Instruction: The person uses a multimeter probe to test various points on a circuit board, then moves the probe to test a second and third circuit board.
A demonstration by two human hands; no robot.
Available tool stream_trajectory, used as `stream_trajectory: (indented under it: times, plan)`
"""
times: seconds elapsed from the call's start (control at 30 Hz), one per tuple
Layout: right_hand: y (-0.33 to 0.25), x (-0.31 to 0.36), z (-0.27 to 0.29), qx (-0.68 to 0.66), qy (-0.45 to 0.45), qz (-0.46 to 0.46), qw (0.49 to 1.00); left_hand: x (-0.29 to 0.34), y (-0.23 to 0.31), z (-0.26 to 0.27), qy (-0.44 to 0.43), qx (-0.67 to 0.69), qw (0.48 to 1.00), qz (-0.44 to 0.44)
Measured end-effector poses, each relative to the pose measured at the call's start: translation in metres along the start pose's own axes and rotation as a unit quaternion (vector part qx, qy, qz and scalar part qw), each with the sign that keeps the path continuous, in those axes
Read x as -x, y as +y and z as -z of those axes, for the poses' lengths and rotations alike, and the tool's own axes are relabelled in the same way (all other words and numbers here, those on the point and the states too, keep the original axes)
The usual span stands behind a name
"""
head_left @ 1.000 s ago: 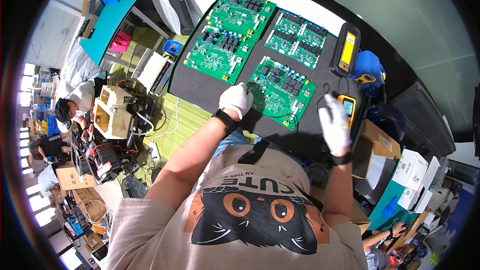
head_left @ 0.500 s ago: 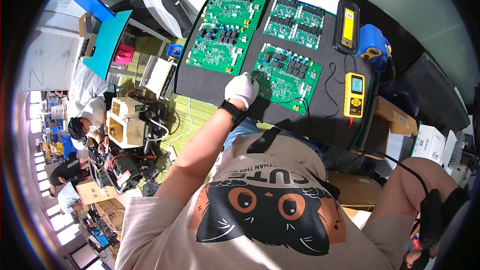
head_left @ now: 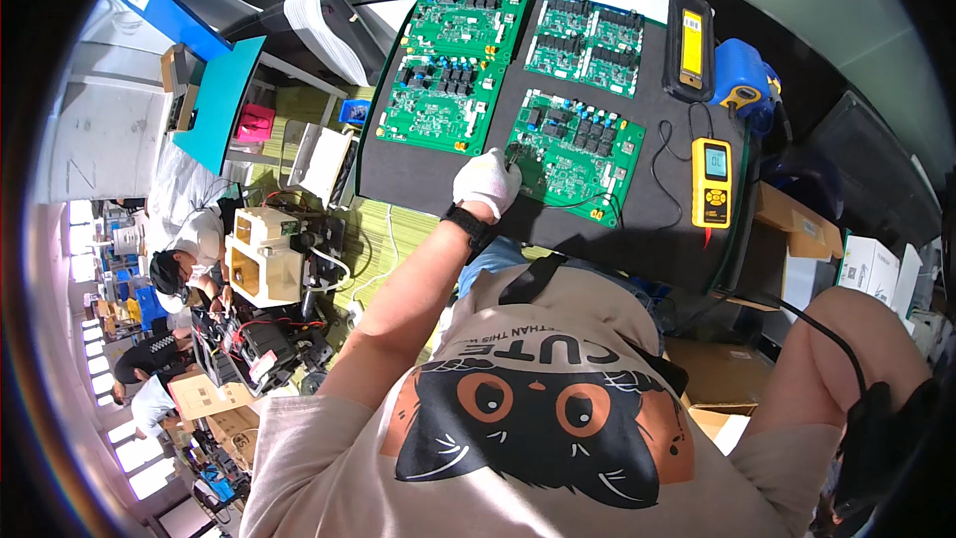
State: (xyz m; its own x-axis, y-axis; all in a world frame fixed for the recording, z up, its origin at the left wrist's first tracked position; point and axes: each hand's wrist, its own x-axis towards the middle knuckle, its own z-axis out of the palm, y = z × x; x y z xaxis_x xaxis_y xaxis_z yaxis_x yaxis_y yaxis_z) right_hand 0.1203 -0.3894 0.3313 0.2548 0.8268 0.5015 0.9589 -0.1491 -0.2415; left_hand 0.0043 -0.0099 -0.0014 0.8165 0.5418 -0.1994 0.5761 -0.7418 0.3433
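My left hand (head_left: pixel 488 185), in a white glove with a black wristband, is at the lower left edge of a green circuit board (head_left: pixel 578 169). Its fingers are pinched together around something small and dark that I cannot make out. A thin black lead crosses the lower part of that board. To its right lies a yellow handheld meter (head_left: pixel 712 182) with a grey screen and black cable. My right arm (head_left: pixel 841 344) is bent at the far right; its hand is lost in a dark area near the rim, fingers hidden.
Two green boards (head_left: pixel 438 105) lie at the left of the black mat (head_left: pixel 398 171), and a panel of smaller boards (head_left: pixel 586 45) at the back. A black-and-yellow case (head_left: pixel 689 50) and a blue tool (head_left: pixel 742 90) stand right. Cardboard boxes (head_left: pixel 717 374) are below. People (head_left: pixel 194 249) work at left.
The whole view has shifted slightly. My left hand stays at the board's edge with its fingers pinched. The dark shape by my right arm has moved a little lower and outward.
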Motion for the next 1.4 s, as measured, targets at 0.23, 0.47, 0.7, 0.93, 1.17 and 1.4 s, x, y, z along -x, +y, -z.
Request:
stream_trajectory:
  times: [0.23,0.47,0.7,0.93,1.17,1.4]
  plan:
    - [0.0,-0.003,0.003,-0.006,-0.014,0.007,1.0,-0.004,-0.005,-0.002,0.002,-0.007,1.0,-0.022]
    - [-0.002,-0.006,0.011,0.0,-0.032,0.006,0.999,-0.004,-0.001,0.0,-0.007,0.002,1.0,0.005]
    - [-0.004,-0.014,0.009,-0.013,-0.03,0.012,0.999,-0.003,-0.001,0.001,0.002,-0.005,1.0,0.004]
    - [-0.004,-0.02,0.014,-0.014,-0.046,0.014,0.999,-0.003,-0.003,0.001,-0.007,0.014,1.0,-0.011]
    - [-0.004,-0.023,0.013,-0.016,-0.044,0.015,0.999,-0.004,-0.005,-0.002,-0.002,0.025,1.0,-0.009]
    - [-0.003,-0.028,0.012,-0.015,-0.041,0.016,0.999,-0.003,-0.005,-0.002,0.0,0.032,0.999,-0.009]
